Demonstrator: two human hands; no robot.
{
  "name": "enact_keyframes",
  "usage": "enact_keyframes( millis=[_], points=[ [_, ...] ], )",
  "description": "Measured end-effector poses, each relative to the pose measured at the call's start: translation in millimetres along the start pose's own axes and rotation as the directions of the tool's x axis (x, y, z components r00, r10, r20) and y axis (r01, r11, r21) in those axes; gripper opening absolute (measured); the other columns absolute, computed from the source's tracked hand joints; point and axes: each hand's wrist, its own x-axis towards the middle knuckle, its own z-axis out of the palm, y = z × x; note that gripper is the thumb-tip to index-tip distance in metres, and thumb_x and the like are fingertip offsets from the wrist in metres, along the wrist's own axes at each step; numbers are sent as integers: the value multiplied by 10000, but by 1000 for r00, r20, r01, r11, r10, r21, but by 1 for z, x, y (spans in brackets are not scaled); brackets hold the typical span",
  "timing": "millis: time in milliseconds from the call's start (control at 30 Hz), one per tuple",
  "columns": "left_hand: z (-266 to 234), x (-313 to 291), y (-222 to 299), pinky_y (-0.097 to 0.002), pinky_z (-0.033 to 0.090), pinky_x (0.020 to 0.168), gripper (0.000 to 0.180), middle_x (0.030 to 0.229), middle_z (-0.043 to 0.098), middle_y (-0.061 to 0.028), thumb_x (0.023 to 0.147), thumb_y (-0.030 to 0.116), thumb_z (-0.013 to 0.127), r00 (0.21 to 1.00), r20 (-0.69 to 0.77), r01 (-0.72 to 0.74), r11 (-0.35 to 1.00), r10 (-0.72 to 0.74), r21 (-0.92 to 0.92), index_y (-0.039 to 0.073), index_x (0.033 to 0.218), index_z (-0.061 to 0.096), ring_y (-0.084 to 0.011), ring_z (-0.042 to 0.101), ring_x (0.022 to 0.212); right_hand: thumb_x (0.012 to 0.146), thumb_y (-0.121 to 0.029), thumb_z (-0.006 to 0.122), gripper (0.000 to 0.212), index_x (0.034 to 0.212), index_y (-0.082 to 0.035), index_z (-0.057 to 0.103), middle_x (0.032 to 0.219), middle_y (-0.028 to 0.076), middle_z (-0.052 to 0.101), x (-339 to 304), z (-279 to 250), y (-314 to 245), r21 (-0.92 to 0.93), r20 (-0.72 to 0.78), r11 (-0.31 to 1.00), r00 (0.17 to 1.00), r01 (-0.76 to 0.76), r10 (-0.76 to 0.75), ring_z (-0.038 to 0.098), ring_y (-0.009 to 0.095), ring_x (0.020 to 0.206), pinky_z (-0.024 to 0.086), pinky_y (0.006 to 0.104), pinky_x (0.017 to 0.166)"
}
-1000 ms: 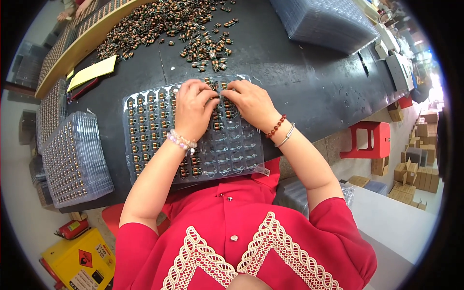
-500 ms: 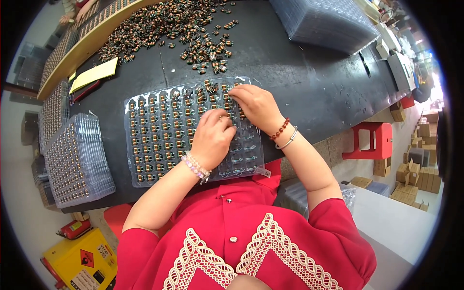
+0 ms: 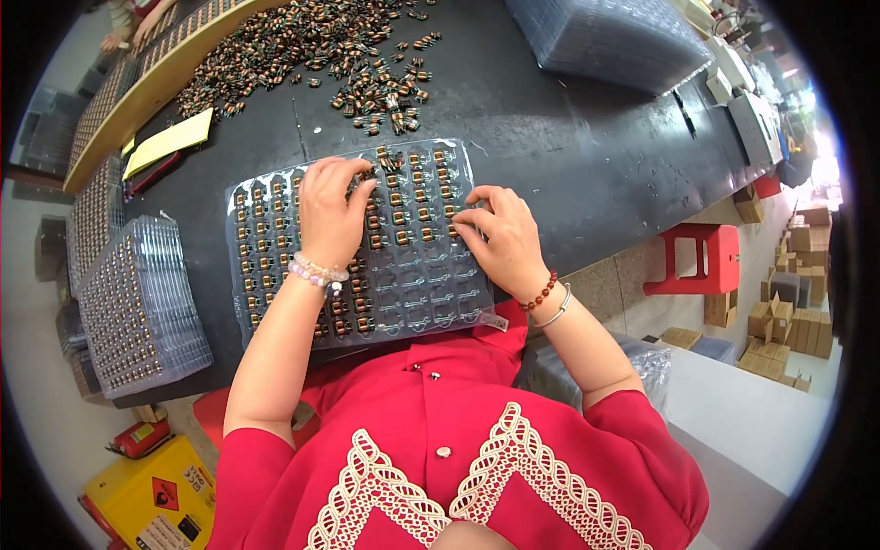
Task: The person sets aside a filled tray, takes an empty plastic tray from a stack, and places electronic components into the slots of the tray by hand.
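The tray (image 3: pixel 417 295) is laid flat, presumably for reach, beneath left hand (image 3: pixel 330 215) and right hand (image 3: pixel 509 243), fingers (image 3: pixel 345 170) narrowed, any hold indiscernible.

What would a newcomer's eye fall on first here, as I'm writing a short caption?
Probably the vivid red top with its cream lace collar, filling the lower middle. Above it, the left hand and right hand are over a clear tray partly filled with small copper-coloured parts. Beyond, toward the upper left, a loose heap of similar parts covers the black table.
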Motion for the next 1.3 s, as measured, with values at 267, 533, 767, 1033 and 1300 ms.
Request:
enact_keyframes(
  millis=[267, 533, 767, 1033, 1300],
  points=[
    [-41, -33, 17, -384, 452, 838, 190, 869, 639, -63, 717, 126, 757, 988, 154, 52, 986, -28, -160, 59, 855, 647, -259, 573, 949, 782, -109, 673, 161, 942, -92, 661, 1006, 41, 603, 39, 17, -4, -49, -122, 992, 985, 116, -121, 570, 242, 926, 454, 364, 802],
    [-34, -53, 16, -397, 441, 855, 197, 843, 617, -43, 675, 110, 755, 915, 320, -208, 967, 245, -146, 79, 819, 623, -256, 567, 981, 803, -123, 658, 247, 1049, -118, 654, 1044, 19, 630, 80, 50, 3, -170, -16, 948, 961, 269, -276, 588, 218, 901, 484, 354, 794],
    [-32, -54, 12, -406, 447, 845, 91, 905, 607, -69, 704, 118, 732, 953, 223, -180, 974, 207, -138, 92, 690, 647, -269, 564, 975, 791, -143, 683, 197, 974, -96, 629, 950, 41, 615, 90, 51, 9, -59, -3, 967, 969, 247, -248, 602, 233, 892, 509, 364, 729],
    [-19, 2, -43, -410, 445, 840, 183, 914, 612, -81, 803, 106, 658, 994, -65, -65, 958, 86, 278, 75, 981, 678, -274, 552, 919, 797, -96, 675, 112, 896, -56, 643, 824, 89, 649, 60, 25, -7, 134, -68, 971, 979, 200, -192, 631, 271, 773, 509, 352, 692],
    [-19, 4, -44, -390, 483, 767, 173, 960, 591, -80, 834, 53, 617, 993, 108, -65, 962, 37, 264, 64, 1004, 647, -266, 580, 865, 763, -101, 703, 88, 816, -63, 645, 807, 68, 649, 4, 5, -22, 156, 130, 982, 983, 111, -132, 602, 250, 790, 478, 359, 723]
  ],
)
